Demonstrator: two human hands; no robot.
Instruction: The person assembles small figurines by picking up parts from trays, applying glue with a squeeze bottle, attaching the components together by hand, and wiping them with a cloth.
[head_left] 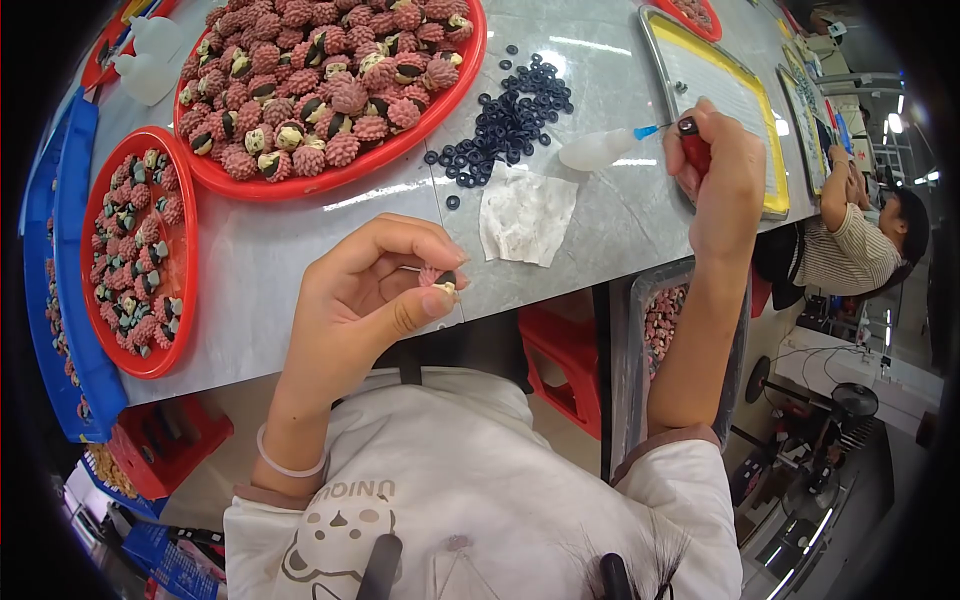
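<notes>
My left hand (pixel 375 280) pinches a small pink bumpy figure (pixel 438 279) with a black and cream part, between thumb and fingers above the table's near edge. In my right hand (pixel 725 165) is a red-handled tool (pixel 696 150) with a dark end; the rest of it is hidden by my fingers. That hand is raised at the near side of a yellow-rimmed metal tray (pixel 775 212), where a tiny dark piece (pixel 682 88) lies on white lining. Beside it rests a white squeeze bottle (pixel 598 151) with a blue needle tip. Small dark rings (pixel 505 125) lie heaped left of the bottle.
A large red tray (pixel 470 75) of similar pink figures fills the far left, with a smaller red tray (pixel 183 262) and a blue bin (pixel 105 405) beside it. A stained white tissue (pixel 527 215) lies mid-table. Another person (pixel 860 245) sits at right.
</notes>
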